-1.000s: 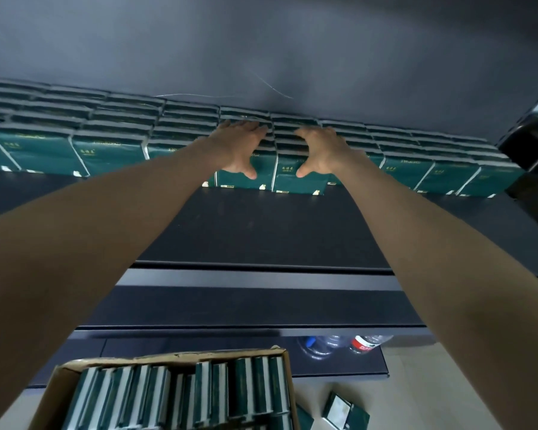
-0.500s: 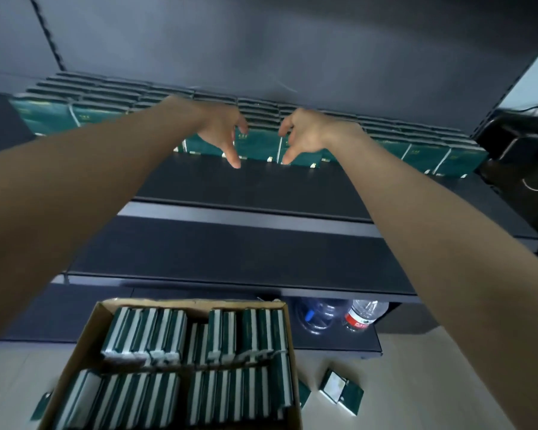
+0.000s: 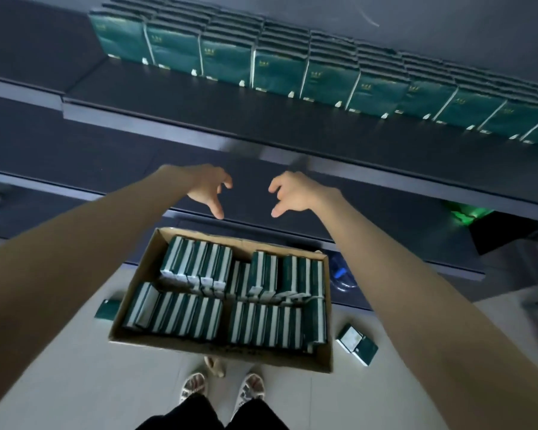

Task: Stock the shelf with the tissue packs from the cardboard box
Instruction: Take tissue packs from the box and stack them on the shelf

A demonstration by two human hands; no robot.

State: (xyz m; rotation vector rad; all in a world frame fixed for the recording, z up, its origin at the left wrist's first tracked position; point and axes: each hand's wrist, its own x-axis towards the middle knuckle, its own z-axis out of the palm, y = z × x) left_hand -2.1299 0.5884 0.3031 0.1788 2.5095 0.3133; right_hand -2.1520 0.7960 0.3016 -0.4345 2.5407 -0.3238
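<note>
Green tissue packs (image 3: pixel 280 72) stand in a row on the shelf (image 3: pixel 199 113). Below, a loose pack (image 3: pixel 107 308) lies on the floor (image 3: pixel 75 383) just left of the cardboard box (image 3: pixel 221 350), which is full of more packs. Above the box hover the left hand (image 3: pixel 207 189) and the right hand (image 3: pixel 295 192), fingers loosely curled, holding nothing. Two stray packs (image 3: pixel 357 344) lie to the right of the box.

This looks like a shop aisle. Dark metal shelving (image 3: pixel 385 193) rises in stepped tiers. The top shelf (image 3: pixel 261 119) carries a long row of identical green tissue packs (image 3: pixel 280 72), faced outward and stacked deep toward its rear edge. A cardboard box (image 3: pixel 218 352) of the same packs sits on the pale tiled floor (image 3: pixel 75 383) at the shelving's foot.
</note>
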